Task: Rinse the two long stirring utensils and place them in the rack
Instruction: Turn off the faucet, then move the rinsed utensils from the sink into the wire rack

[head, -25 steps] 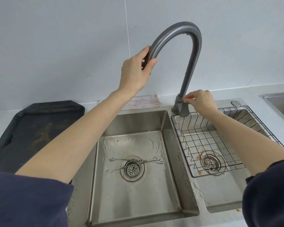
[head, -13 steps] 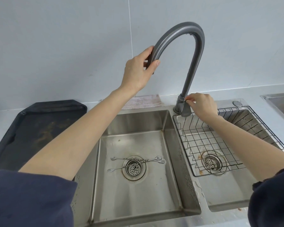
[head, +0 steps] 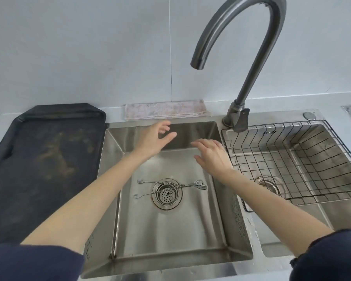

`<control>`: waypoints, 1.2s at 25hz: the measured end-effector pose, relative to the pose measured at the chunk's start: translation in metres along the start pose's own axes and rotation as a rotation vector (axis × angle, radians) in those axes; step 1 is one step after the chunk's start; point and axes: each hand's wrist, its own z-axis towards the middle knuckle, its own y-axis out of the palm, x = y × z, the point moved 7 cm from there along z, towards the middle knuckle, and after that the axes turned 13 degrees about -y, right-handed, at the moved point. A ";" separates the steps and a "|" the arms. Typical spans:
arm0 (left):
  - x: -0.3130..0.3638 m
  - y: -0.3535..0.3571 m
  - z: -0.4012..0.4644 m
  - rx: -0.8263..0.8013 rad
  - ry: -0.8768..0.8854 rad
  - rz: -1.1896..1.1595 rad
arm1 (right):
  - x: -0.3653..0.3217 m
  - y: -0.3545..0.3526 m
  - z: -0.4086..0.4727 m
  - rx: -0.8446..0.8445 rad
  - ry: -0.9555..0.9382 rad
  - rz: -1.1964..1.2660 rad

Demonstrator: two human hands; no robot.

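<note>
At the left of the frame a dark tray [head: 43, 159] is seen lying on the counter, bare and stained. Right of it, in the middle of the frame, the left basin [head: 166, 230] is shown, and the two stirring utensils [head: 171, 187] are seen lying crossed over its drain [head: 167, 194], touched by neither hand. No water is seen running from the faucet [head: 249, 57], whose spout is turned over this basin. A folded cloth [head: 164, 111] is laid on the counter behind the basin.

The left hand [head: 153, 141] is held above the far part of the basin with fingers spread and nothing in it; just right of it the right hand [head: 213, 155] is held the same way, fingers loose and empty. The two hands are kept apart from each other and well above the utensils.

At the right of the frame the wire rack [head: 292, 159] is seen set in the right basin, and nothing is held in it.

The task is therefore judged to be at its start: neither utensil is picked up, no rinsing is shown under way, and nothing is placed in the rack. Both utensils are left to be lifted, rinsed under the spout and carried across to the rack.
</note>
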 end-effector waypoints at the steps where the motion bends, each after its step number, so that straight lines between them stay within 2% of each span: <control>1: -0.015 0.009 0.002 -0.020 -0.042 0.022 | -0.002 0.017 -0.002 -0.089 0.020 0.028; 3: -0.045 0.024 0.009 -0.065 -0.123 0.071 | -0.002 0.050 -0.008 -0.259 0.060 0.061; 5: -0.078 0.040 0.016 -0.105 -0.182 0.146 | 0.000 0.073 -0.012 -0.357 0.097 0.081; 10: -0.151 0.083 0.022 -0.235 -0.284 0.323 | 0.012 0.121 -0.025 -0.513 0.166 0.055; 14: -0.180 0.108 0.020 -0.298 -0.308 0.388 | 0.019 0.157 -0.037 -0.615 0.176 0.035; 24: -0.194 0.134 0.021 -0.287 -0.233 0.633 | 0.022 0.191 -0.037 -0.565 0.162 0.008; 30: -0.188 0.138 0.015 -0.241 -0.231 0.647 | 0.019 0.181 -0.036 -0.508 0.109 -0.064</control>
